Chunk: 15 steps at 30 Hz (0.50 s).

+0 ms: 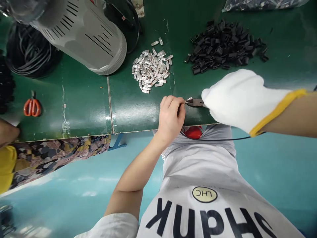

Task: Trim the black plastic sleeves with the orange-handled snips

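My left hand [170, 116] is bare, and its fingers pinch something small at the tip of the pliers, seemingly the end of a thin black wire [218, 139] that loops below the table edge. My right hand [237, 99] wears a white glove with a yellow cuff and grips small steel pliers [195, 102], their jaws touching what my left fingers hold. Just beyond my hands lie a heap of small silver metal pieces [151, 66] and a heap of black sleeves [223, 46] on the green workbench [81, 109].
A grey ventilated machine [84, 33] and a coil of black cable [29, 53] stand at the far left. Orange-handled scissors [32, 107] lie on the bench. A co-worker's hand [7, 132] rests at the left edge. A plastic bag [262, 4] lies at the top.
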Motion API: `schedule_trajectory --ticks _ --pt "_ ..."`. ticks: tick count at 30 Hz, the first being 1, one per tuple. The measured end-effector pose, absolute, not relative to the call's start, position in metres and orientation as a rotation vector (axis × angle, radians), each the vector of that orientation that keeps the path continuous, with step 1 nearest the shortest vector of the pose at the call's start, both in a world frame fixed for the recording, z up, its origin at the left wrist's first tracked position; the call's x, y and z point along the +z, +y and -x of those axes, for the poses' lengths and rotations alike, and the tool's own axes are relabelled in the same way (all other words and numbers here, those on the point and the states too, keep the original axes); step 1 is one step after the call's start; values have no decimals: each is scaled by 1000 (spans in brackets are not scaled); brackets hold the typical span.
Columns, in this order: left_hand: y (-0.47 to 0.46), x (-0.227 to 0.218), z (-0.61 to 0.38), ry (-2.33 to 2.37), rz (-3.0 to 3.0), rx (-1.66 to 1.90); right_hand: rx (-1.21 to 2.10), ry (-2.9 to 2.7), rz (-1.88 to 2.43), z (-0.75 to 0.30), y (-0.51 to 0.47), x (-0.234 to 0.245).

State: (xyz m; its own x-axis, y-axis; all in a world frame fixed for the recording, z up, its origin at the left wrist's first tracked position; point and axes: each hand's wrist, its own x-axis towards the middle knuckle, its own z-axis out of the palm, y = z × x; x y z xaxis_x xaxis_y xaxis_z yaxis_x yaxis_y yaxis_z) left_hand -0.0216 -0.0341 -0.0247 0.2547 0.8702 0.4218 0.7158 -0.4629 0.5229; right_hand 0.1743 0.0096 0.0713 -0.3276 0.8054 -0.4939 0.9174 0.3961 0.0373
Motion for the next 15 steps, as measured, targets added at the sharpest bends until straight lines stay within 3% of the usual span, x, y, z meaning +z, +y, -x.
schedule_trajectory --ticks 4,15 --pt "-34 -28 22 1490 -2283 1014 -148 2169 -1319 -169 12 90" --pt "-33 -27 22 1450 -2268 1070 -324 2074 -1326 -172 33 81"
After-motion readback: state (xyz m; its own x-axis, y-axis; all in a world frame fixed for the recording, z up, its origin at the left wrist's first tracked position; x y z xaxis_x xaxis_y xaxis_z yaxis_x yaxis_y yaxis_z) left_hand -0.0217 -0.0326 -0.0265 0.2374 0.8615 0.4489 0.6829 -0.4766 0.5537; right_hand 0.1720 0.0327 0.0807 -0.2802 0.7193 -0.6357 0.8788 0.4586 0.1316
